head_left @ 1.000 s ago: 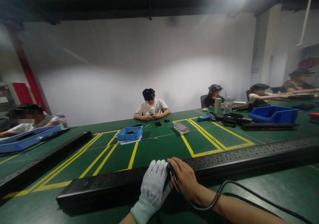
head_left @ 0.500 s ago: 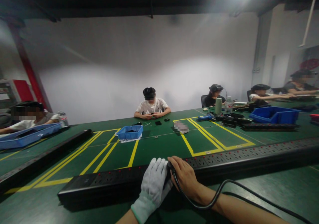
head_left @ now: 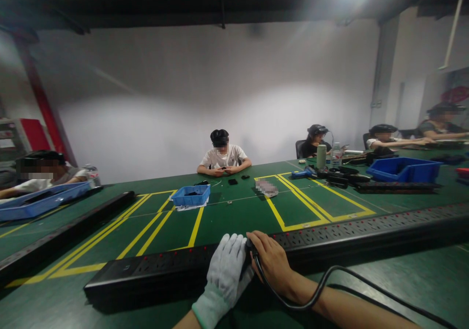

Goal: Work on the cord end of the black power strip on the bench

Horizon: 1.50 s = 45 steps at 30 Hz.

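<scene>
A long black power strip [head_left: 351,231] with red switches lies across the green table in front of me. My left hand [head_left: 226,270], in a white glove, rests on top of the strip with its fingers curled over it. My bare right hand [head_left: 270,260] is closed on a black plug [head_left: 249,247] pressed against the strip right beside the glove. The plug's black cable [head_left: 330,277] loops back along my right forearm towards the lower right.
Yellow lines mark the green table [head_left: 234,212]. A blue tray [head_left: 191,195] sits mid-table, another blue bin [head_left: 405,169] at the right, a third [head_left: 40,201] at the left beside a second black strip [head_left: 66,234]. Several seated people work around the far side.
</scene>
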Motion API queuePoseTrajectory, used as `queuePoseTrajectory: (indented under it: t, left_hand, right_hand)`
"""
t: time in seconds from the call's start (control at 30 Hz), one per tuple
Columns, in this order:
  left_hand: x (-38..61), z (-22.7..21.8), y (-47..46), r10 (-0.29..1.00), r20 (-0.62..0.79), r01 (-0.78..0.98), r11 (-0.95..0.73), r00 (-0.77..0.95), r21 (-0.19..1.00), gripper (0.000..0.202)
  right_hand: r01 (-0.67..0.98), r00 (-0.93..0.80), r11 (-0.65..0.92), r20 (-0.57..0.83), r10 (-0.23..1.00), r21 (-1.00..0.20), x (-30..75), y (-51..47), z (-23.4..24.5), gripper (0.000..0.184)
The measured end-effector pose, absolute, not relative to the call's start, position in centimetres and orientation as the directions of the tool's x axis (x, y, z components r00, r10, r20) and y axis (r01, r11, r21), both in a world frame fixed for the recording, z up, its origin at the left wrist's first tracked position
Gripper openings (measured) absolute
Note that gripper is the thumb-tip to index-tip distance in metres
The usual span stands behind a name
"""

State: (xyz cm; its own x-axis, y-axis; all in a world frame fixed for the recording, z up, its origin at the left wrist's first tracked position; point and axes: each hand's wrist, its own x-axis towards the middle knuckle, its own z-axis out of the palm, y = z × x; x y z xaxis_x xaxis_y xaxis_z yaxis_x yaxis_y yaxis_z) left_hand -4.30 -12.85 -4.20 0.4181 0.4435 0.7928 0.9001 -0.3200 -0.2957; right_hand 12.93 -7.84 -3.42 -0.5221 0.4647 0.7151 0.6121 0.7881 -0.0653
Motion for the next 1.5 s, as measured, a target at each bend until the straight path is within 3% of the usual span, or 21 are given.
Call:
queuePoseTrajectory:
  t: [0.2, 0.57, 1.0, 1.5]
  left_hand:
    - [-3.94, -3.47, -12.75, 0.380, 0.823, 0.883, -0.378, 0.422, -0.278, 0.051]
    - [-4.31, -3.84, -12.88, 0.412, 0.788, 0.882, -0.322, 0.458, -0.344, 0.054]
    - [-4.19, -4.34, -12.85, 0.461, 0.793, 0.906, -0.330, 0.399, -0.265, 0.052]
    - [-3.97, -4.15, -12.75, 0.395, 0.832, 0.903, -0.341, 0.390, -0.262, 0.050]
  right_hand:
    - [0.615, -0.509, 0.787, 0.744, 0.432, -0.036, 12.89, -7.72, -3.62, 0.050]
    - [0.604, -0.527, 0.794, 0.714, 0.460, -0.065, 12.94, -7.74, -3.55, 0.051]
    - [0.616, -0.532, 0.786, 0.708, 0.465, -0.053, 13.01, -7.78, -3.55, 0.053]
    - [0.611, -0.524, 0.788, 0.705, 0.477, -0.079, 12.92, -7.78, -3.56, 0.050]
